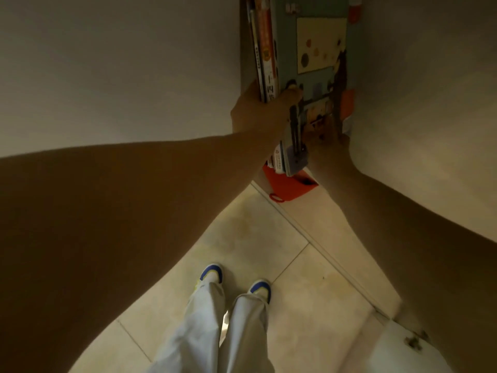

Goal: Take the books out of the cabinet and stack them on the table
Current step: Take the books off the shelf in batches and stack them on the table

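From the head view, looking steeply down, both bare arms reach toward twelve o'clock, where a bundle of thin, flat picture books [309, 63] stands on edge in the narrow gap between pale cabinet panels [121, 76]. The left hand [258, 114] clamps the bundle's left side, thumb hooked over the front blue-grey cover, fingers hidden behind the orange spines. The right hand [326, 146], at about one o'clock, holds the lower right corner, fingers curled onto the cover (how tightly, I cannot tell in this dim light). A red-orange flat piece [290, 185] shows just below the bundle.

The risk, as I judge it: these slim books are held only by side pressure, so an inner one could slide out downward onto the beige tiled floor [269, 238] near the blue-and-yellow shoes [212, 275]. A corner may also catch the cabinet edge as the bundle comes out.
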